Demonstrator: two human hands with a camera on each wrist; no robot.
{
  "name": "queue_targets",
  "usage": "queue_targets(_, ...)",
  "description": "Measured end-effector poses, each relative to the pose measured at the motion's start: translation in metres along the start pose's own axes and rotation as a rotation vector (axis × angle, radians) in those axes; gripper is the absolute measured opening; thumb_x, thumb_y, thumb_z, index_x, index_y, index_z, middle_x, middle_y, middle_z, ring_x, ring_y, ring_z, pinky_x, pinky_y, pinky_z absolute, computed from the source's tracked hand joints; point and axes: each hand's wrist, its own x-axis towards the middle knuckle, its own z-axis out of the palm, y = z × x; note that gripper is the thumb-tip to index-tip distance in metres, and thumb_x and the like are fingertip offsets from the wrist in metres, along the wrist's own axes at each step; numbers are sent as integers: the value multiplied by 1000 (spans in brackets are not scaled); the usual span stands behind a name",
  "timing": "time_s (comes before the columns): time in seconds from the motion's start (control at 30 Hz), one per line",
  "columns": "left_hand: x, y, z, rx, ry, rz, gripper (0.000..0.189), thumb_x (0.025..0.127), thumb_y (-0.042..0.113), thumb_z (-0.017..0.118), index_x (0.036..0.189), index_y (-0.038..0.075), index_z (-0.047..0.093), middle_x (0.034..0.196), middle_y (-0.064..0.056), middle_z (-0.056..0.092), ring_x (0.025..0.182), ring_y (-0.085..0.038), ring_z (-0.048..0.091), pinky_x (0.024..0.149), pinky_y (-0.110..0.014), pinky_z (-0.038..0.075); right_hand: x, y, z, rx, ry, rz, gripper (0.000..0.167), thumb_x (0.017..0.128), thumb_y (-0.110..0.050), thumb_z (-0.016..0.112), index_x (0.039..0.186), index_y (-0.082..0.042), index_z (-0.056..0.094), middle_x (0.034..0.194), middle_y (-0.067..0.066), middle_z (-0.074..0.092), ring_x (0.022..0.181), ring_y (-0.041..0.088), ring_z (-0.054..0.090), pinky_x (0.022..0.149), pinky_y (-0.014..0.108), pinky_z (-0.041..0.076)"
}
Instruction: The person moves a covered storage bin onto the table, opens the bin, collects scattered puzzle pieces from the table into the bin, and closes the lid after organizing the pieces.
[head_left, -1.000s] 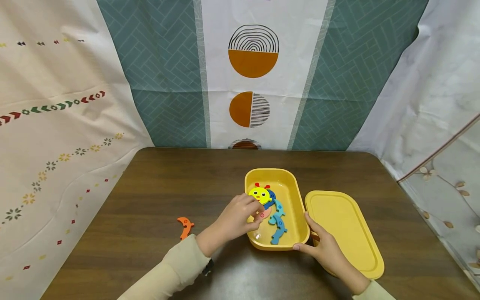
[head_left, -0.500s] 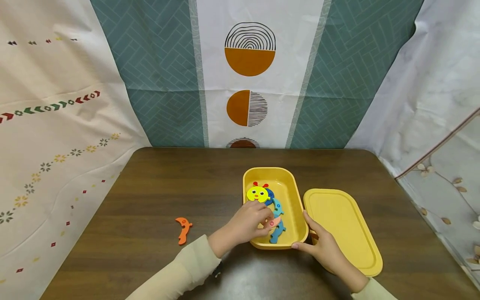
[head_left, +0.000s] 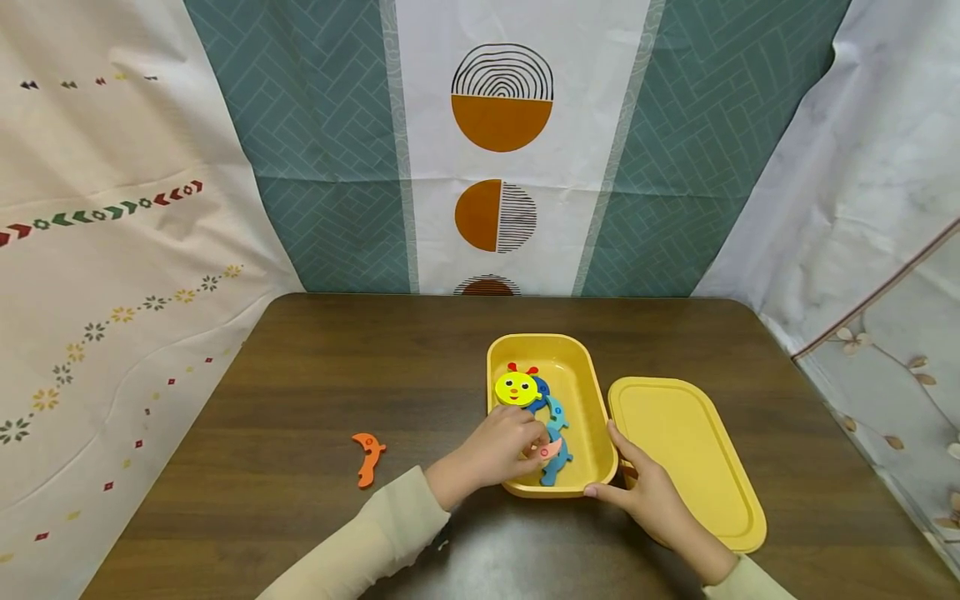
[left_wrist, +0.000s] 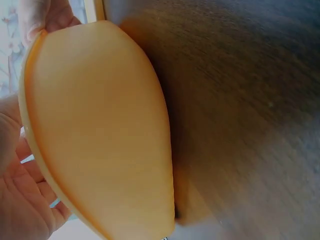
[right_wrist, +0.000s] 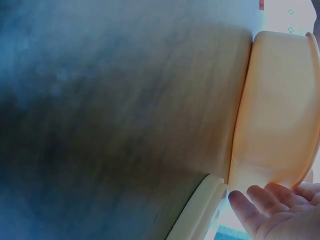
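In the head view, my left hand (head_left: 504,443) reaches over the near left of a yellow plastic box (head_left: 592,392). Between thumb and fingers it pinches a pink crescent-shaped puzzle piece (head_left: 552,450), which overlaps a blue puzzle piece (head_left: 556,468) below. A yellow smiling caterpillar-head piece (head_left: 517,388) with red antennae lies farther back in the box, beside a dark blue piece (head_left: 542,390) and a light blue piece (head_left: 557,412). My right hand (head_left: 651,493) holds the box's near right corner, thumb at the front rim and fingers along the side.
A yellow lid (head_left: 686,458) lies flat on the wooden table (head_left: 360,350), just right of the box. To the left is an orange curved puzzle piece (head_left: 368,458). Patterned cloths (head_left: 337,150) hang behind the table and at both sides.
My left hand has moved right and slightly toward me inside the box, carrying the pink puzzle piece from beside the head piece to over the blue piece. The right hand stays at the corner.
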Motion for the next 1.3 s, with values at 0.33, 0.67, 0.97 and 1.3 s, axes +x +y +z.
queue_targets(0.33,7,1,8,15,-56,17,9,81,24,71,85,18,67,68,10,45,74,-8,43,76,-23,35,0,-1,-1,16,5,-11,88,74,-24,80,144,5,33,147,25,35,127,40,45,89,44,48)
queue_targets(0.67,8,5,8,15,-96,17,11,82,26,73,87,17,68,72,8,53,74,-7,43,76,-24,34,0,0,0,5,18,-34,89,73,-24,80,143,6,34,146,26,37,125,41,47,87,45,50)
queue_targets(0.97,5,2,6,15,-49,1,27,84,33,70,103,14,70,95,3,64,92,-14,54,88,-32,40,0,2,0,14,16,-31,89,73,-24,80,143,6,33,146,25,36,126,40,46,88,45,49)
queue_targets(1.3,3,-7,-8,-52,111,-72,28,87,25,68,110,10,67,108,-3,65,105,-21,55,95,-40,42,0,2,0,12,6,-24,90,74,-25,80,144,5,33,148,24,34,127,40,45,89,45,49)
